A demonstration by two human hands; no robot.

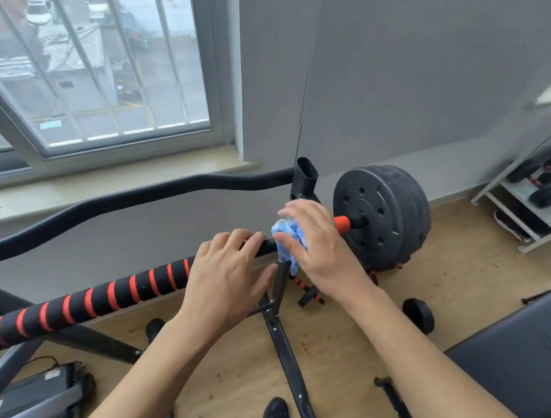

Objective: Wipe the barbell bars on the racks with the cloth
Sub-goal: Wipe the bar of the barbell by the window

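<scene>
The right hand [314,244] is gripping the blue cloth [286,241] wrapped round the striped barbell bar [92,301], just left of the weight plates [383,214], where the bar is resting on the rack upright [304,181]. To wipe well, it should be squeezing firmly while twisting and sliding along the bar. The left hand [229,272] is curling over the bar beside the cloth, steadying it, wrist extended forward.

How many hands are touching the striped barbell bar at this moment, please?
2. The left hand grips the striped barbell bar directly. The right hand presses a blue cloth around it, nearer the weight plates.
</scene>
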